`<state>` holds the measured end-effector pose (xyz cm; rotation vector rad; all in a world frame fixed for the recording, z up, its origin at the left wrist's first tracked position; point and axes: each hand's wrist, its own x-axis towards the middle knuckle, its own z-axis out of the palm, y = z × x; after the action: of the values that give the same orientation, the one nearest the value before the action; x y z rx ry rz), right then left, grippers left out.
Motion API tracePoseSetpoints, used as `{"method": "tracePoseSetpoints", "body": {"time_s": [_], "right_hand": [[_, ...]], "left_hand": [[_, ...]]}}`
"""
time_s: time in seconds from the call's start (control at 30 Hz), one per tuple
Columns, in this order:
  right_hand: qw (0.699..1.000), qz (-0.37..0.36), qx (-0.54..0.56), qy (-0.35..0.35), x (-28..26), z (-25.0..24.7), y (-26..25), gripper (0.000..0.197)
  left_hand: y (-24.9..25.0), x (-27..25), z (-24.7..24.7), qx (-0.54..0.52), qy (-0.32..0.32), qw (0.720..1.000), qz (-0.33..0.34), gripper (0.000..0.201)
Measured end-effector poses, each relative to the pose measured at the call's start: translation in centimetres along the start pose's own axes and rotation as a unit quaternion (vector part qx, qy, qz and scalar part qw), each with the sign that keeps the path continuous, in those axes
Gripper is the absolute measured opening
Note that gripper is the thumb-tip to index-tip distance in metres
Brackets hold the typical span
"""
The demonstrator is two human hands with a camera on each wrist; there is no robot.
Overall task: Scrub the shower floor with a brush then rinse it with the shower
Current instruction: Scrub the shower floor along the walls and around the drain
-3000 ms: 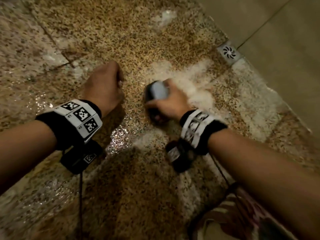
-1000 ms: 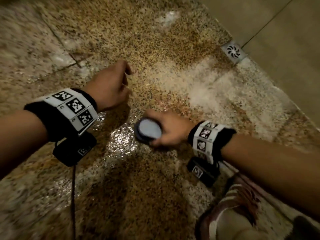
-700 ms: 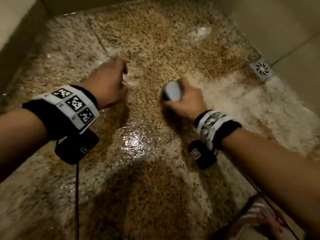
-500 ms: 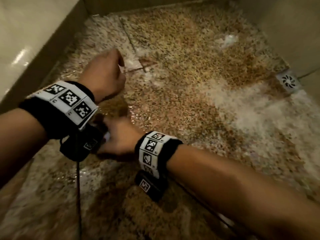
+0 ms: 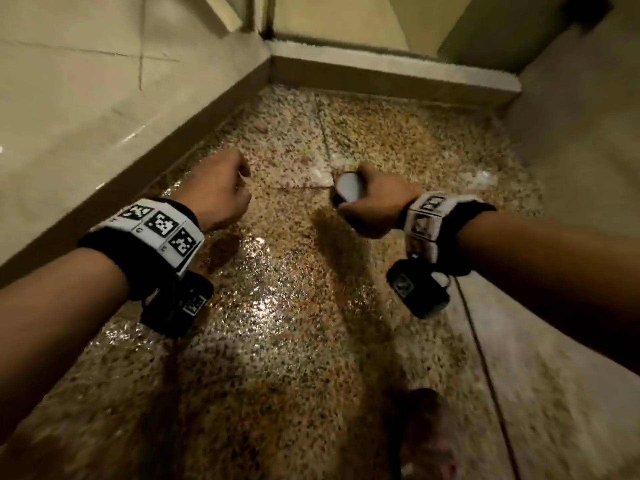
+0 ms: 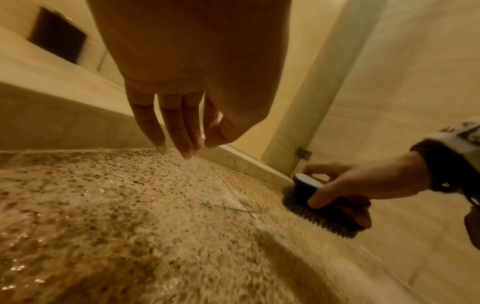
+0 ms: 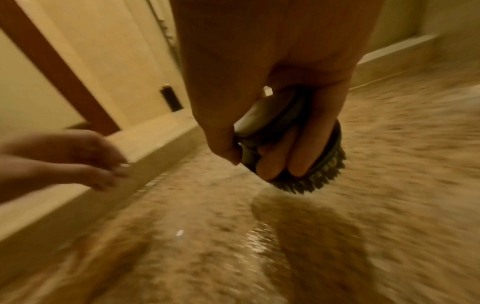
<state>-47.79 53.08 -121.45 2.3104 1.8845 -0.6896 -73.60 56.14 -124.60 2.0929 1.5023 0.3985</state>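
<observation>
A person's two forearms reach over a wet, speckled shower floor (image 5: 277, 306) that fills the middle of the head view. The right hand (image 5: 374, 209), right of centre, grips a dark scrub brush (image 5: 348, 188) with a pale rounded top. Its fingers (image 7: 285, 160) are curled round the brush body, thumb on the near side. In the left wrist view the brush (image 6: 319, 207) sits at the right edge with its bristles down against the floor, near the low wall base. The left hand (image 5: 218, 192), left of centre, holds nothing; its fingers (image 6: 166, 127) hang loosely, close together, above the floor. White foam patches (image 5: 311, 174) lie just beyond the brush. Tiled walls (image 5: 86, 98) rise in the upper left. Both wrists wear black bands with square markers (image 5: 162, 223).
</observation>
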Motion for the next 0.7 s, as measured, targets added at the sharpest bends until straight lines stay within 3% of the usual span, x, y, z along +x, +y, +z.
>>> {"method": "tracePoseSetpoints", "body": {"time_s": [0.17, 0.4, 0.6, 0.7], "right_hand": [[0.981, -0.174, -0.074, -0.048, 1.0, 0.3, -9.8, 0.047], [0.958, -0.250, -0.050, -0.134, 2.5, 7.9, -14.2, 0.056], [0.955, -0.267, 0.006, -0.133, 2.3, 10.1, -16.2, 0.067], [0.952, -0.275, 0.006, -0.135, 2.5, 10.3, -16.6, 0.070]], "left_hand": [[-0.8, -0.8, -2.1, -0.006, 0.017, 0.999, -0.049, 0.023], [-5.0, -6.3, -6.0, 0.118, -0.029, 0.985, -0.125, 0.029], [-3.3, -10.0, -5.9, 0.237, -0.152, 0.935, -0.216, 0.029], [-2.1, -10.1, -6.5, 0.271, -0.171, 0.918, -0.234, 0.030]]}}
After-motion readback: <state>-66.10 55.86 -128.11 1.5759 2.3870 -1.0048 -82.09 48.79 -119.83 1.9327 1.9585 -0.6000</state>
